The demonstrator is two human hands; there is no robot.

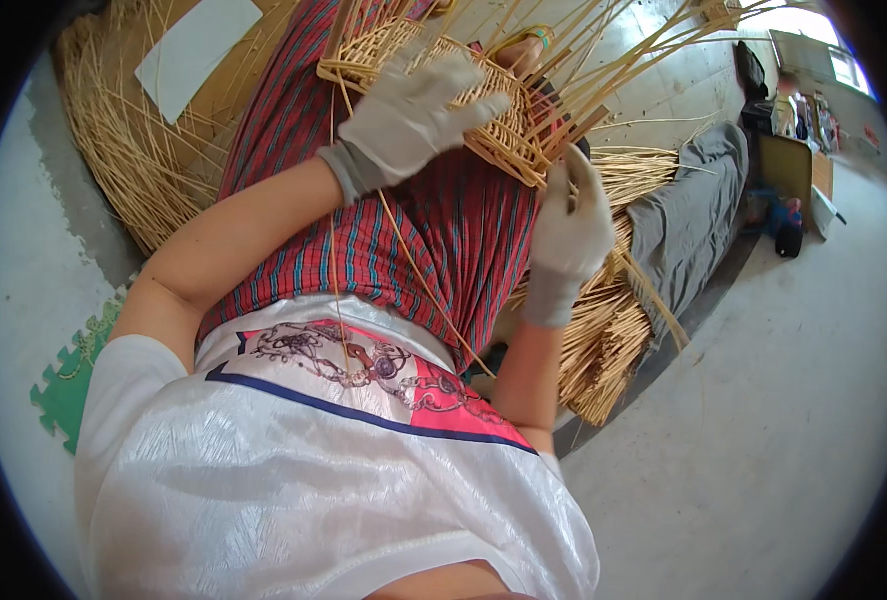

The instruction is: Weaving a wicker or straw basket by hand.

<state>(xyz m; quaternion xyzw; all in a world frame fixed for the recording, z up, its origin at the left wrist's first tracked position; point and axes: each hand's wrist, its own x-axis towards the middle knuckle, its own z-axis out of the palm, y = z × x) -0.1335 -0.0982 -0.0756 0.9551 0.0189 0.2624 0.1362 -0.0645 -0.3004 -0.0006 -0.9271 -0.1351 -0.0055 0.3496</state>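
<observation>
A partly woven wicker basket (503,150) rests across my lap, with long loose stakes fanning out from its far side. My left hand (403,115), in a pale work glove with a grey cuff, is over the basket's left part, fingers stretched and thumb apart. At the basket's near right corner is my right hand (571,220), gloved the same way. Its fingers are pinched together, and what lies between them is too small to make out. Two thin wicker strands (413,255) trail from the basket down across my red plaid skirt (313,240).
Bundled wicker rods (603,350) lie at my right, partly under a grey cloth (693,220). More loose rods (113,150) and a white sheet (195,58) lie at the left, near a green foam mat (68,385). Another person (787,105) is far back right.
</observation>
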